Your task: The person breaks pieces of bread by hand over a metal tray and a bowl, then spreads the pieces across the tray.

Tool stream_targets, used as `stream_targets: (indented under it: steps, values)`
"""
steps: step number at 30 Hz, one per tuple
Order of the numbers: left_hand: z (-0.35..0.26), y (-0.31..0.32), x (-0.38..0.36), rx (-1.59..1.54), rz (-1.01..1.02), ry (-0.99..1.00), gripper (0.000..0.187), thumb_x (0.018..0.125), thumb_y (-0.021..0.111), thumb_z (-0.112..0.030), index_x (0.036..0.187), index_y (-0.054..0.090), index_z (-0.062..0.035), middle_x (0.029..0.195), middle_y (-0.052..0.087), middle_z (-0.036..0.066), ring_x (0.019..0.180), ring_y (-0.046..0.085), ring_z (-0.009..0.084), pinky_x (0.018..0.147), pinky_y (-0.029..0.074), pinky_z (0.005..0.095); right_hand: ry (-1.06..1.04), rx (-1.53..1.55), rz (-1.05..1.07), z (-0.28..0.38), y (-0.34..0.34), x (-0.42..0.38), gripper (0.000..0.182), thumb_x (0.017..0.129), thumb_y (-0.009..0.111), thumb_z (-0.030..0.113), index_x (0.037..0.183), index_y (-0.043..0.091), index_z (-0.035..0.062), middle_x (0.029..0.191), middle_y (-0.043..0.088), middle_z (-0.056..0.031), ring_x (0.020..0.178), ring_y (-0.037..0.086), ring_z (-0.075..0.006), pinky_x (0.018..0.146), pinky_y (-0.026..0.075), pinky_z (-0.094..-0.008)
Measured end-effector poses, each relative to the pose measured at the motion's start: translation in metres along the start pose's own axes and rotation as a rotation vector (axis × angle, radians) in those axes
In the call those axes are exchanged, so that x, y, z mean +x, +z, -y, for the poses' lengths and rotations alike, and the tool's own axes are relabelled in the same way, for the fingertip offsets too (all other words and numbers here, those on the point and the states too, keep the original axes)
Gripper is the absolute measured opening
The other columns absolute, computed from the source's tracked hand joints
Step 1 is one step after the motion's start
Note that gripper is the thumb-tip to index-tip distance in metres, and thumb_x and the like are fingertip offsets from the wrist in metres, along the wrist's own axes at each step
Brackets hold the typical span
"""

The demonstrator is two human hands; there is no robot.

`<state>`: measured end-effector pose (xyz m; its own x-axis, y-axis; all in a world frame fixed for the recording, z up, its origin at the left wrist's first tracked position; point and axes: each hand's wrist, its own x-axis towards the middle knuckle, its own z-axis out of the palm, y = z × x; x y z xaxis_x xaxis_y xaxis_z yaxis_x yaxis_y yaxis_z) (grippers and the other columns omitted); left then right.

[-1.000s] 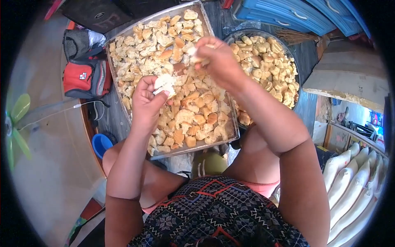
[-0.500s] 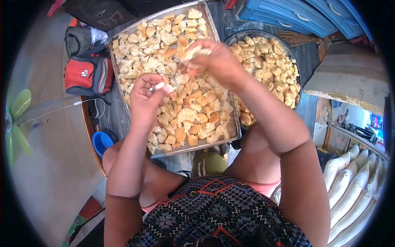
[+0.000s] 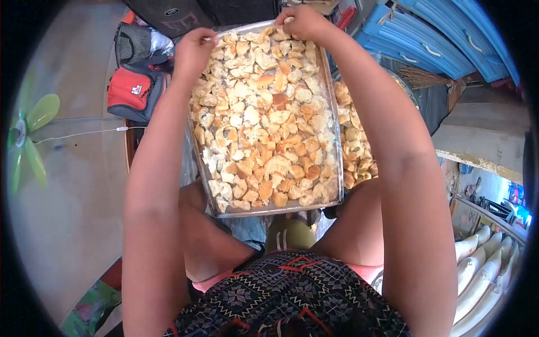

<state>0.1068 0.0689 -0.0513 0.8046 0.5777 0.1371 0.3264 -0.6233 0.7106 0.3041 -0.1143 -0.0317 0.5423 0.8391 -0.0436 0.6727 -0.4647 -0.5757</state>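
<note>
A large metal tray [image 3: 264,212] covered with torn bread pieces [image 3: 278,115] lies in front of me, its near edge above my knees. At its far left corner is my left hand [image 3: 195,48], fingers curled in at the rim. My right hand [image 3: 303,23] is closed at the far edge towards the right, with a small pale bit showing by its fingers. A round container with small bread rolls [image 3: 355,143] stands to the right, partly hidden by the tray and my right arm.
A red and grey bag [image 3: 130,92] lies on the left, near a green-bladed fan [image 3: 22,132]. Blue drawers [image 3: 426,42] and a broom [image 3: 424,77] are at the upper right. White filled bags [image 3: 480,281] stand at the lower right. Dark cases border the tray's far side.
Both hands have moved from over the tray's middle to its far edge. The tray now sits straighter, and the pieces lie more spread out. The camera view has shifted.
</note>
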Motion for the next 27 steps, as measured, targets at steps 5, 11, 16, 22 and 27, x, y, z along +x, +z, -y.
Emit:
stream_targets:
  steps: [5, 11, 16, 22, 27]
  values:
    - [0.008, 0.013, 0.001, 0.166, -0.072, 0.115, 0.014, 0.078, 0.061, -0.017, 0.087, 0.066, -0.007, 0.089, 0.064, 0.011, 0.085, 0.059, 0.0302, 0.077, 0.046, 0.0364, 0.107, 0.057, -0.058, 0.025, -0.023, 0.002, 0.026, 0.07, 0.062, 0.014, 0.095, 0.065, 0.0077, 0.09, 0.065, -0.0123, 0.081, 0.062, -0.0232, 0.074, 0.048, -0.0333]
    - [-0.006, 0.008, -0.013, 0.301, -0.085, 0.39, 0.022, 0.084, 0.057, -0.017, 0.099, 0.062, -0.0026, 0.096, 0.062, 0.015, 0.091, 0.058, 0.0301, 0.082, 0.045, 0.0367, -0.06, 0.101, 0.025, 0.035, 0.002, 0.0, 0.031, 0.067, 0.064, 0.013, 0.097, 0.063, 0.0061, 0.092, 0.065, -0.0155, 0.082, 0.063, -0.0285, 0.076, 0.048, -0.0353]
    - [-0.039, -0.012, -0.055, 0.305, -0.004, 0.458, 0.023, 0.083, 0.057, -0.017, 0.102, 0.061, -0.0038, 0.103, 0.06, 0.014, 0.102, 0.053, 0.0314, 0.088, 0.04, 0.0388, -0.113, -0.174, -0.038, 0.043, -0.001, -0.013, 0.026, 0.065, 0.065, 0.014, 0.089, 0.066, 0.0057, 0.086, 0.065, -0.0179, 0.087, 0.062, -0.0316, 0.078, 0.048, -0.0368]
    - [-0.075, -0.073, -0.167, 0.174, 0.222, 0.197, 0.023, 0.082, 0.059, -0.016, 0.098, 0.061, -0.0007, 0.1, 0.06, 0.015, 0.1, 0.055, 0.0296, 0.088, 0.041, 0.0349, 0.001, 0.317, -0.107, 0.024, 0.002, -0.022, 0.02, 0.074, 0.067, 0.013, 0.088, 0.06, -0.0003, 0.074, 0.06, -0.004, 0.063, 0.059, -0.0122, 0.048, 0.052, -0.0284]
    - [-0.034, -0.058, -0.19, 0.093, -0.025, 0.003, 0.018, 0.082, 0.058, -0.011, 0.096, 0.062, -0.0006, 0.095, 0.062, 0.014, 0.093, 0.058, 0.0285, 0.084, 0.042, 0.0326, 0.01, 0.049, -0.122, 0.064, 0.002, -0.005, 0.026, 0.065, 0.065, 0.014, 0.089, 0.066, 0.0061, 0.089, 0.064, -0.0192, 0.088, 0.063, -0.0293, 0.079, 0.049, -0.0351]
